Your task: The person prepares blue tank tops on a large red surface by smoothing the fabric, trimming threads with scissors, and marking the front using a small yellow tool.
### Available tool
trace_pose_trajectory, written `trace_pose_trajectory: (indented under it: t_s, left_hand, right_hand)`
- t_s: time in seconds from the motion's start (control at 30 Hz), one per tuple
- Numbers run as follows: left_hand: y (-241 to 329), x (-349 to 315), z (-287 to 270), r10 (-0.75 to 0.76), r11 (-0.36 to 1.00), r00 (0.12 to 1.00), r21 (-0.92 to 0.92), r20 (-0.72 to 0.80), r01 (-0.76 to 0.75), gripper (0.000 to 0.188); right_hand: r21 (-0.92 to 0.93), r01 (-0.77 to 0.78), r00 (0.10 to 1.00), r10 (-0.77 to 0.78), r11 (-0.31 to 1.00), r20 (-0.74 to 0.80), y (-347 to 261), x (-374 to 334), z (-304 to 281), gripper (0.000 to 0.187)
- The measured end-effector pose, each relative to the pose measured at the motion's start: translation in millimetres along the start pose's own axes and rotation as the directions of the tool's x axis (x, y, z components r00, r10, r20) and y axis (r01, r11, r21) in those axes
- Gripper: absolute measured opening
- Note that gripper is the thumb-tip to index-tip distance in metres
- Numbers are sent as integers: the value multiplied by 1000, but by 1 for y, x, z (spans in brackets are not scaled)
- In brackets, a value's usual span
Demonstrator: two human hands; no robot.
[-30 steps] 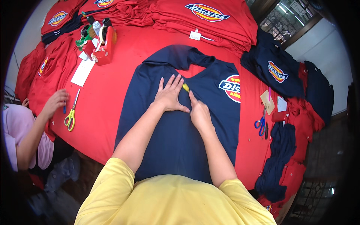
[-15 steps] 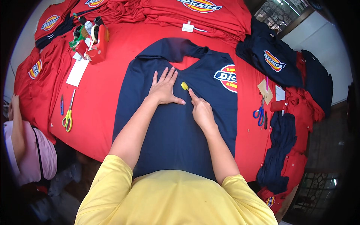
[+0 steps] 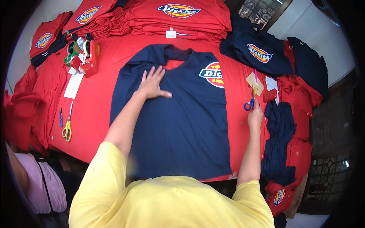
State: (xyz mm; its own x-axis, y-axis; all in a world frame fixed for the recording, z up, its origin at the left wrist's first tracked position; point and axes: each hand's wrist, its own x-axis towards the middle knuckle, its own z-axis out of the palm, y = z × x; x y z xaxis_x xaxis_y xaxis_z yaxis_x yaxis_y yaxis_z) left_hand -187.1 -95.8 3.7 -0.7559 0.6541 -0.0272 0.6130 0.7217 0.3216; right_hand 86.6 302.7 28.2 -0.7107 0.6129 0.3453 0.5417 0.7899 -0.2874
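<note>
A navy T-shirt [image 3: 171, 129] with a colourful chest emblem lies spread before me, its neckline at the far end. My left hand [image 3: 150, 84] presses flat on its upper left part, fingers spread. Beyond the shirt's right edge, my right hand [image 3: 254, 114] is over the red cloth, close beside blue-handled scissors [image 3: 249, 104]. Its index finger points forward and the others are curled; what they hold, if anything, is hidden. A blurred yellowish patch [image 3: 132, 166] shows near the shirt's lower left edge, too smeared to name.
Yellow-handled scissors [image 3: 67, 130] and a small blue tool [image 3: 61, 118] lie at left. Behind them stands a red tape dispenser [image 3: 90, 62] among bottles. Stacks of red shirts [image 3: 178, 26] line the back; folded navy shirts [image 3: 262, 53] lie at right. Another person's pink clothing [image 3: 43, 182] shows at left.
My right hand has left the shirt and moved right to the blue scissors. The small yellow thing at its fingertip is gone from there. My left hand stays on the shirt.
</note>
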Motion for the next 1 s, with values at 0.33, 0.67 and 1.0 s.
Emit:
trace_pose_trajectory:
  t_s: [0.33, 0.67, 1.0]
  left_hand:
    - [93, -148, 9, 416, 854, 801, -119, -430, -507, 35]
    - [97, -250, 32, 298, 859, 954, -448, 43, -248, 23]
    - [122, -241, -28, 323, 647, 943, -746, 79, -159, 21]
  right_hand:
    - [377, 34, 966, -127, 926, 227, -81, -136, -51, 10]
    - [194, -419, 371, -28, 887, 928, -165, -225, -94, 34]
    - [825, -435, 762, -340, 362, 551, -200, -258, -32, 27]
